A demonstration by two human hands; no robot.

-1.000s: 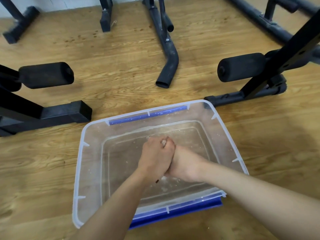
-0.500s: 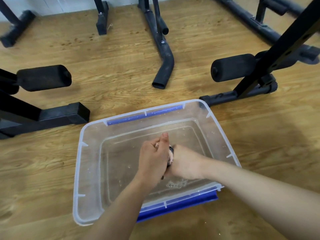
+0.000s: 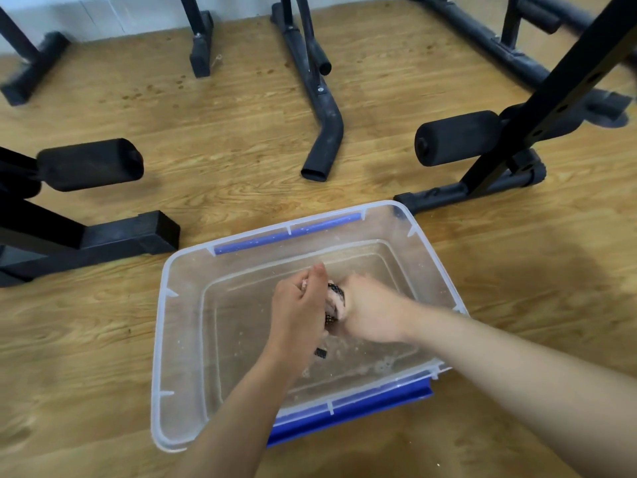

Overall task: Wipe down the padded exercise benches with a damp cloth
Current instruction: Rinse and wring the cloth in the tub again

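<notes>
Above the middle of the clear tub (image 3: 157,343) on the floor (image 3: 86,357), left hand (image 3: 299,313) and right hand (image 3: 371,311) each have a tight grip on the bunched cloth (image 3: 335,295).

Both hands over clear plastic tub (image 3: 162,339) on wood floor (image 3: 241,132). Left hand (image 3: 300,312) and right hand (image 3: 372,312) grip a bunched patterned cloth (image 3: 335,298) between them. Black bench frames around.

Light: bright, even.
Shadows: soft dark patch on wooden floor (image 3: 568,270), right.
Blur: bench frame (image 3: 565,74) smeared, top right.
Edges: straight lines bend.
</notes>
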